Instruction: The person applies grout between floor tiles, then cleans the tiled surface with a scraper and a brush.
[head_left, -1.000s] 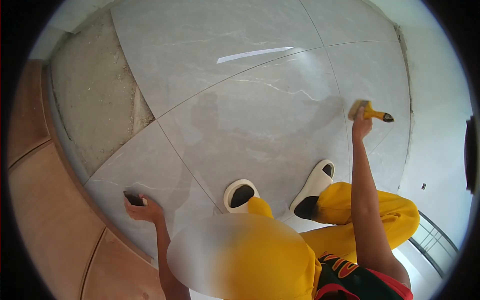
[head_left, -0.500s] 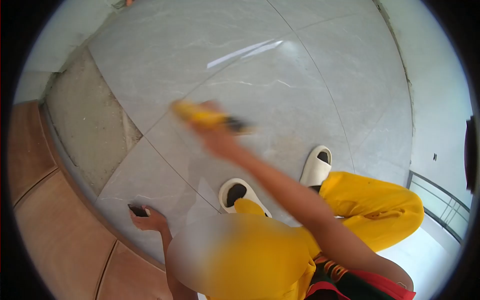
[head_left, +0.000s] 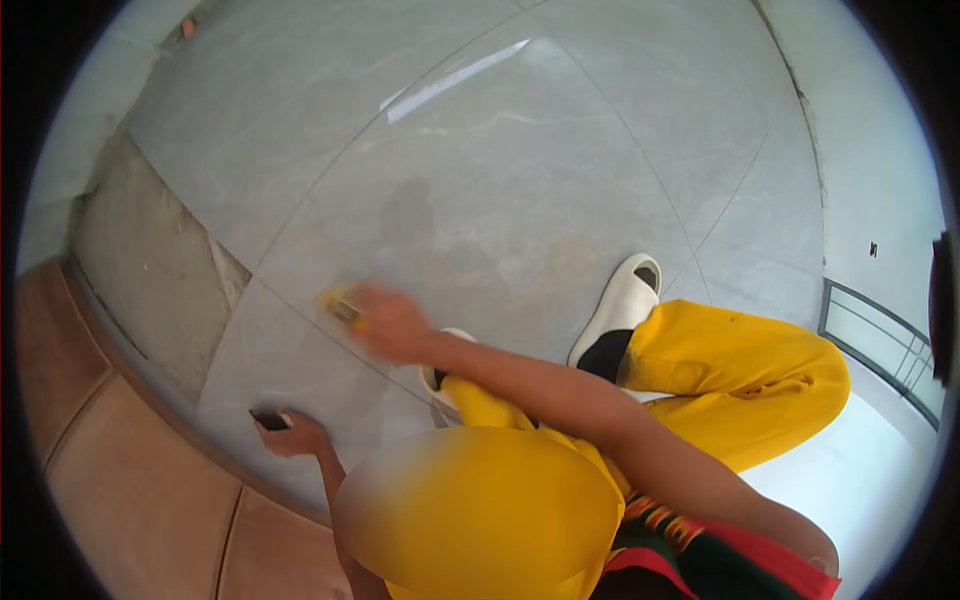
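Observation:
I crouch on a glossy grey tiled floor. My right hand reaches across my body to the left, blurred by motion, and grips a yellow-handled brush right over a tile joint. Low on the left, my left hand rests on the floor. Its fingers are closed on a small dark object near the floor's edge. My yellow trousers and white slippers fill the lower middle and right.
A bare rough cement patch without tile lies at the left. Brown wooden panelling borders the floor at the lower left. A white wall and a glass railing stand to the right.
My right hand has swept the brush from the far right, across the floor, down to the tile joint at the left. The left hand has stayed put. The view has tilted.

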